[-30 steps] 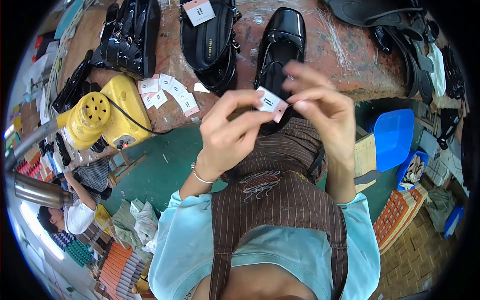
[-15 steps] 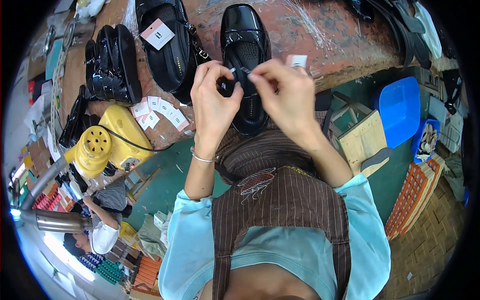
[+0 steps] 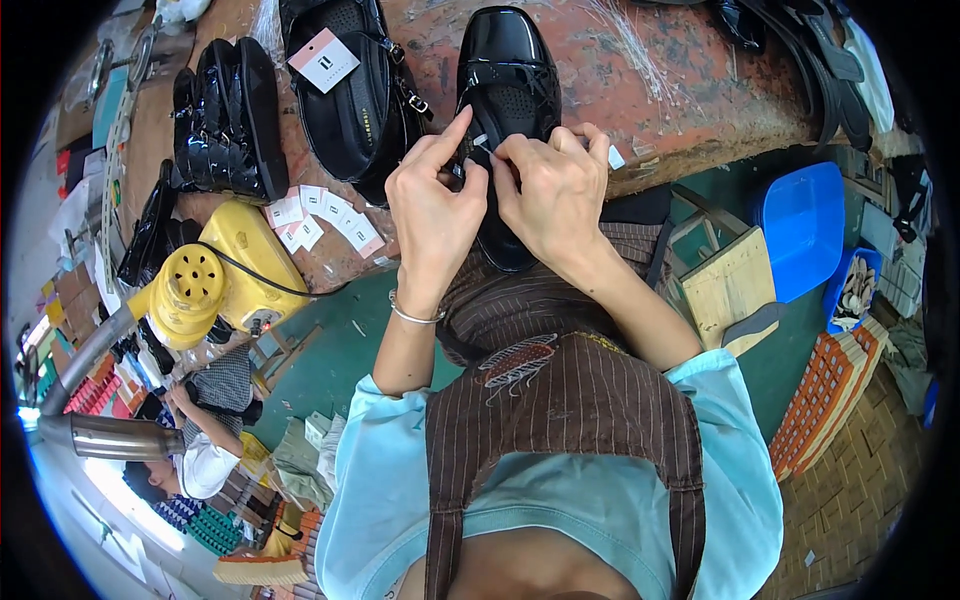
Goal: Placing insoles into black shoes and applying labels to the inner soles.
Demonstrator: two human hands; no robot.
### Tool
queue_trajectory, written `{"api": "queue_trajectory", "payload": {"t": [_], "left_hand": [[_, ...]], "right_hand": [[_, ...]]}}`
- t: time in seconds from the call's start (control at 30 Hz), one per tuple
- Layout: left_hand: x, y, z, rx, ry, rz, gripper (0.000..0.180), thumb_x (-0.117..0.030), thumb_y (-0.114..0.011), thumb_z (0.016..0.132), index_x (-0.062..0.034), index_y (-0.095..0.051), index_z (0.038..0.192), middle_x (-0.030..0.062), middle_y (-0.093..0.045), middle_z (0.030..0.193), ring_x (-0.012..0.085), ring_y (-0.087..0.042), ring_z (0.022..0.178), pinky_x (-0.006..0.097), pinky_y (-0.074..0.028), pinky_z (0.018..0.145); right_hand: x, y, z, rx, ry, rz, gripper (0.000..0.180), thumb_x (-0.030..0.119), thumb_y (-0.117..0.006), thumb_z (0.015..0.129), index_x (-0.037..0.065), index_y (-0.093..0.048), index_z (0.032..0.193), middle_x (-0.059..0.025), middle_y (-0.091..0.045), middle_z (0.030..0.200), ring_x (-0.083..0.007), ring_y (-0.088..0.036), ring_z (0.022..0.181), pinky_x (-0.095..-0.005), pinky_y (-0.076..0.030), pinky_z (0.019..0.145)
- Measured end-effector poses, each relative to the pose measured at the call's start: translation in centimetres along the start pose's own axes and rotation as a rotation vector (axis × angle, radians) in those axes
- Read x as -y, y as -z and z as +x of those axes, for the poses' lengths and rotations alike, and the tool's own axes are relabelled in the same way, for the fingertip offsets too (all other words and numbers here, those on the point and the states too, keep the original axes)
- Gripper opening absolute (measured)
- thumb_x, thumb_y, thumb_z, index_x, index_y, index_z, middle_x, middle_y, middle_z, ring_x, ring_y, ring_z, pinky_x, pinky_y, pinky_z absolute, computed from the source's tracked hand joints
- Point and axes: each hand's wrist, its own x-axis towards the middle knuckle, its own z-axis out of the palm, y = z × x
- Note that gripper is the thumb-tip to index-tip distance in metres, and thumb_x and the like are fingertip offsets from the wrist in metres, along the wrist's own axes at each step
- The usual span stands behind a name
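A glossy black square-toed shoe lies on the bench in front of me, toe pointing away. My left hand is at its left side, index finger stretched up along the opening and thumb apart from it. Across the opening, my right hand has its fingers pinched together and bent. A small pale piece shows beside its fingertips; what exactly they grip is hidden. The corner of a white tag sticks out at the right hand's outer side.
Left of the shoe lies another black buckled shoe with a hang tag on it. Several loose tags lie near a yellow machine. More black shoes stand farther left. A blue tub is at the right.
My left index finger has straightened and parted from the thumb. My right hand has shifted a little left and down, its fingers curled more. The shoe sits slightly farther right in the picture.
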Motion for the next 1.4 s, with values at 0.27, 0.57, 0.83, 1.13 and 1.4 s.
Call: {"api": "queue_trajectory", "payload": {"t": [0.27, 0.57, 0.83, 1.13, 1.4], "left_hand": [[0.2, -0.2, 0.0, -0.027, -0.061, 0.003, 0.043, 0.003, -0.064, 0.079, -0.0049, -0.069, 0.121, 0.0116, -0.067, 0.084, 0.0119, -0.057, 0.057, 0.027, -0.048, 0.056], [0.5, -0.4, -0.1, -0.039, -0.094, 0.040, 0.039, 0.001, -0.063, 0.081, -0.0034, -0.070, 0.120, 0.0152, -0.069, 0.087, 0.0210, -0.062, 0.061, 0.031, -0.050, 0.059], [0.9, -0.5, -0.1, -0.063, -0.119, 0.052, 0.040, 0.001, -0.063, 0.081, -0.0037, -0.069, 0.120, 0.0147, -0.069, 0.088, 0.0219, -0.062, 0.061, 0.031, -0.050, 0.059], [0.3, -0.3, -0.1, -0.037, -0.102, 0.033, 0.038, 0.001, -0.064, 0.082, -0.0040, -0.070, 0.119, 0.0148, -0.070, 0.089, 0.0206, -0.062, 0.060, 0.030, -0.050, 0.058], [1.0, -0.6, 0.0, -0.085, -0.190, 0.098, 0.036, 0.000, -0.066, 0.085, -0.0076, -0.071, 0.120, 0.0110, -0.069, 0.084, 0.0087, -0.054, 0.056, 0.024, -0.048, 0.054]], "right_hand": [[-0.1, -0.3, -0.1, -0.019, -0.018, -0.044, 0.007, 0.012, -0.074, 0.076, 0.009, -0.067, 0.075, -0.0033, -0.066, 0.065, -0.0218, -0.053, 0.063, -0.0408, -0.037, 0.086], [0.1, -0.7, 0.1, -0.026, -0.025, -0.022, 0.007, 0.012, -0.074, 0.075, 0.010, -0.068, 0.075, -0.0022, -0.066, 0.065, -0.0208, -0.054, 0.063, -0.0406, -0.037, 0.086], [0.0, -0.5, 0.0, -0.020, -0.011, 0.017, 0.006, 0.011, -0.074, 0.074, 0.011, -0.069, 0.076, -0.0003, -0.064, 0.063, -0.0195, -0.053, 0.062, -0.0398, -0.038, 0.085], [0.3, -0.8, 0.1, -0.045, -0.057, 0.008, 0.010, 0.011, -0.071, 0.075, 0.008, -0.063, 0.070, -0.0056, -0.064, 0.063, -0.0237, -0.055, 0.064, -0.0409, -0.038, 0.083], [0.3, -1.1, 0.1, -0.048, -0.059, 0.014, 0.008, 0.012, -0.071, 0.076, 0.008, -0.065, 0.072, -0.0057, -0.066, 0.064, -0.0236, -0.055, 0.063, -0.0407, -0.038, 0.083]]}}
